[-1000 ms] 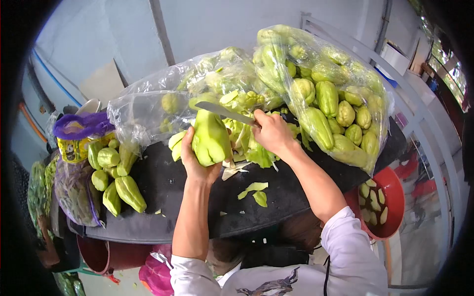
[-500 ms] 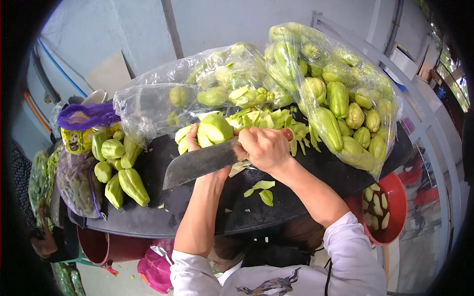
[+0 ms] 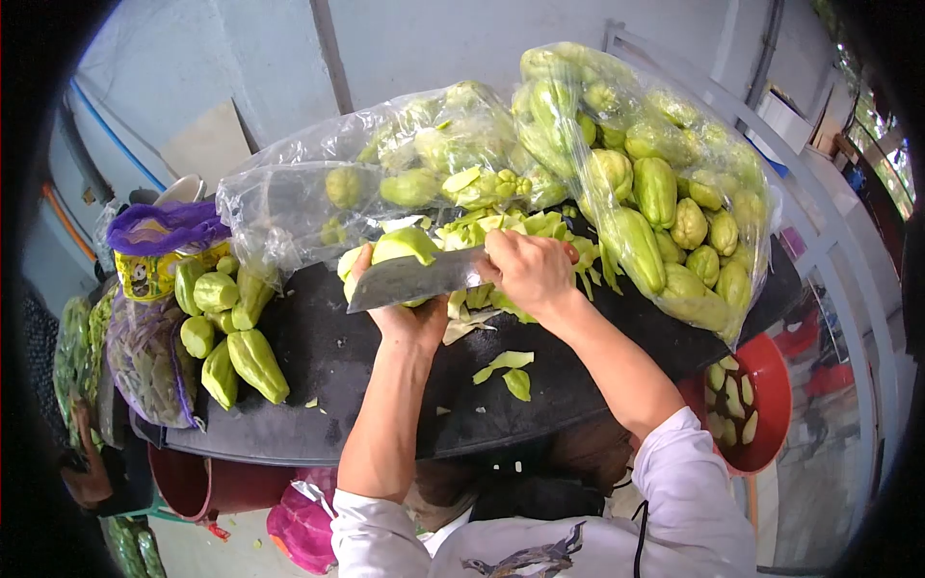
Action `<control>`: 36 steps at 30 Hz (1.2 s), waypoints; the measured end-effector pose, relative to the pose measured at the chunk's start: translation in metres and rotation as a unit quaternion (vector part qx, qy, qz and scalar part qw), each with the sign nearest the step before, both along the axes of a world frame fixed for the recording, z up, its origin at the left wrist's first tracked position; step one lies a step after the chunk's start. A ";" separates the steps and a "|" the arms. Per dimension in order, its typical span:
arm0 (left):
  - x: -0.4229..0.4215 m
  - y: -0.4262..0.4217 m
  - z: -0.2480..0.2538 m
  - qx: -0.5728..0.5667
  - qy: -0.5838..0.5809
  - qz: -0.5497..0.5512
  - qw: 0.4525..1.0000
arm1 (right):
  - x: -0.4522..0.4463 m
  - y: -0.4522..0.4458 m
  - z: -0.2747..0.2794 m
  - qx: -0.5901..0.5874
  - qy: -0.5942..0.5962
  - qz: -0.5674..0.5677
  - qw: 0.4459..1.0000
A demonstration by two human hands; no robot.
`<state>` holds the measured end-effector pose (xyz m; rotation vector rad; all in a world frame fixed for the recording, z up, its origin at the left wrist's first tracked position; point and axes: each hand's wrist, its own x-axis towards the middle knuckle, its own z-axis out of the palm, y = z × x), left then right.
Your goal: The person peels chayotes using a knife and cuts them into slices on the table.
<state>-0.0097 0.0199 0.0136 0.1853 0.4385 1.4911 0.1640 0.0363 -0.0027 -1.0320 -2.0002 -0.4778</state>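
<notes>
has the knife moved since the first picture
Yes: against the loose peel scraps on the black table, the knife now sits lower in the view, nearer them, its tip further left and pointing down-left.

Bright light falls on the black table (image 3: 308, 371), leaving a grey sheen along its near edge. Above it, the knife (image 3: 414, 281) gleams dully. Behind the table, the clear plastic bag (image 3: 289, 217) throws white glare; below its left end, the dark red tub (image 3: 236, 488) is shadowed. Wide-angle distortion bows the railing (image 3: 836, 260) right of the table; black vignetting surrounds everything.
</notes>
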 end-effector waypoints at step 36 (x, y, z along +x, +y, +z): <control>0.005 0.005 -0.035 0.111 0.113 -0.039 0.987 | 0.007 -0.019 0.015 -0.096 0.051 0.022 0.994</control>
